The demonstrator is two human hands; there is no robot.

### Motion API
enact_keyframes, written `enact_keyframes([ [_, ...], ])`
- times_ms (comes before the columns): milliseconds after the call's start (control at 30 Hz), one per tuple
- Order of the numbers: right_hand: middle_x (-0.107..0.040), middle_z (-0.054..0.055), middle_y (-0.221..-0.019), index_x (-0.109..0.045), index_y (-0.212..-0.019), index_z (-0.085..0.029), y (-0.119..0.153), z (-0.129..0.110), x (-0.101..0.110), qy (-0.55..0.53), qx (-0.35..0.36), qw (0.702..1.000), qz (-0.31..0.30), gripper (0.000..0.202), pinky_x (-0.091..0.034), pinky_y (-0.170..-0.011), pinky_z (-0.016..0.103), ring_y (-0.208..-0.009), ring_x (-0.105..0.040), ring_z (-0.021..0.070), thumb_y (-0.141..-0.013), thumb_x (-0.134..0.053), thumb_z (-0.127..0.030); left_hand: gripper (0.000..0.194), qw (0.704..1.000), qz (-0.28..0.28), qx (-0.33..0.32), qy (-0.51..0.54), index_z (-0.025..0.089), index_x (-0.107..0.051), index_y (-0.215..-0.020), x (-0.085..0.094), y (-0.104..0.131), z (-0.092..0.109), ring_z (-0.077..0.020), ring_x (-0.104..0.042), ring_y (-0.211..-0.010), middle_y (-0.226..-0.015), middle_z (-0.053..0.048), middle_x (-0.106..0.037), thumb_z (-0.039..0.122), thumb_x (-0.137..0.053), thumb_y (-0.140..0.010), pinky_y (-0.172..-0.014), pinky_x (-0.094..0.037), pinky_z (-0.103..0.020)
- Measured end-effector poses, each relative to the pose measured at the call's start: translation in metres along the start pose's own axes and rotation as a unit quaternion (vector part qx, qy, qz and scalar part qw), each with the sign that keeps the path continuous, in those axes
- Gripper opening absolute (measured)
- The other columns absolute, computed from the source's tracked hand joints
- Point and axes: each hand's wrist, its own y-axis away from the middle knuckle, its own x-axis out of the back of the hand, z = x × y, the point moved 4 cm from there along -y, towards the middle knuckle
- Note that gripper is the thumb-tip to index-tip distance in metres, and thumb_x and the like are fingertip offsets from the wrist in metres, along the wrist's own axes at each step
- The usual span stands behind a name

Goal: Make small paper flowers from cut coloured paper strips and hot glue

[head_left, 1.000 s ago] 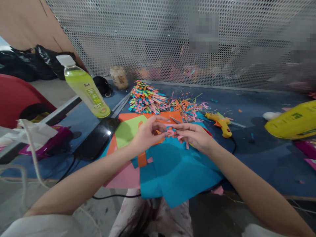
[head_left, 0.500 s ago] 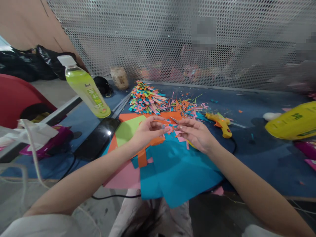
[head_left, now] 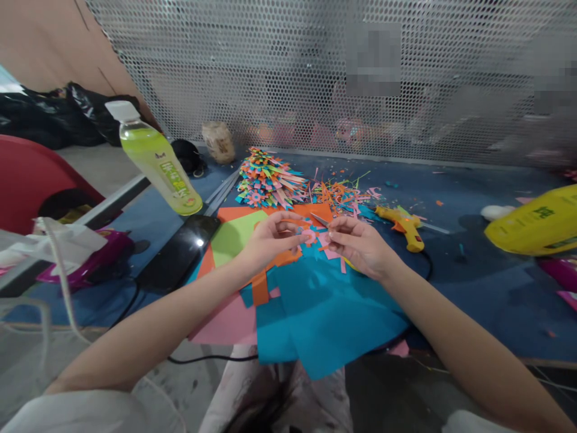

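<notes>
My left hand pinches a small pink and orange paper flower between thumb and fingertips. Close beside it, my right hand has its thumb and fingers pressed together. From its fingers a thin pointed metal tool sticks out up and to the left; its full shape is hidden. Pink paper strips lie near the right fingertips, and a yellow edge shows under the palm. Below both hands are blue paper sheets, orange strips and a light green sheet.
A cone of layered paper flowers stands behind my hands, next to paper scraps. A yellow glue gun lies to the right. At left are a phone and a green drink bottle. A perforated metal panel borders the back.
My right fingertips have shifted slightly right, away from the paper flower. The tool's point has turned a little and shows more. My left hand has barely moved.
</notes>
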Motion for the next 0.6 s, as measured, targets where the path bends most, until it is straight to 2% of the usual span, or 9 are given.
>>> enact_keyframes([
  [200, -0.057, -0.004, -0.072, -0.061, -0.072, -0.022, 0.000, -0.009, 0.004, -0.006, 0.020, 0.999, 0.026, 0.032, -0.046, -0.061, 0.026, -0.063, -0.054, 0.0091, -0.049, -0.083, -0.023, 0.042, 1.000, 0.006, -0.004, -0.009, 0.016, -0.056, -0.093, 0.001, 0.000, 0.001, -0.0066, -0.058, -0.054, -0.073, 0.001, -0.067, 0.025, -0.081, -0.061, -0.051, -0.047, -0.019],
  [333, -0.058, -0.002, -0.074, -0.062, -0.071, -0.027, 0.000, -0.023, 0.013, 0.016, 0.058, 0.996, 0.059, 0.029, -0.047, -0.062, 0.028, -0.071, -0.056, 0.0135, -0.051, -0.083, -0.025, 0.042, 1.000, 0.017, 0.004, -0.021, 0.015, -0.056, -0.092, 0.001, 0.002, 0.005, -0.0051, -0.056, -0.049, -0.066, 0.004, -0.064, 0.024, -0.081, -0.060, -0.051, -0.047, -0.018],
  [467, -0.062, 0.001, -0.076, -0.063, -0.071, -0.029, -0.003, -0.026, 0.022, 0.065, 0.070, 0.993, 0.071, 0.025, -0.048, -0.067, 0.035, -0.073, -0.057, 0.0173, -0.053, -0.081, -0.031, 0.040, 1.000, 0.021, 0.003, -0.022, 0.016, -0.056, -0.091, 0.001, 0.001, 0.005, -0.0092, -0.063, -0.060, -0.069, 0.002, -0.066, 0.023, -0.081, -0.060, -0.051, -0.047, -0.018],
  [600, -0.060, 0.001, -0.068, -0.064, -0.069, -0.028, -0.007, -0.020, 0.024, 0.083, 0.057, 0.993, 0.064, 0.023, -0.046, -0.065, 0.038, -0.070, -0.057, 0.0184, -0.054, -0.080, -0.034, 0.040, 0.999, 0.015, -0.006, -0.032, 0.016, -0.056, -0.090, 0.002, 0.001, 0.002, -0.0109, -0.066, -0.065, -0.070, 0.002, -0.066, 0.021, -0.081, -0.059, -0.060, -0.052, -0.022],
])
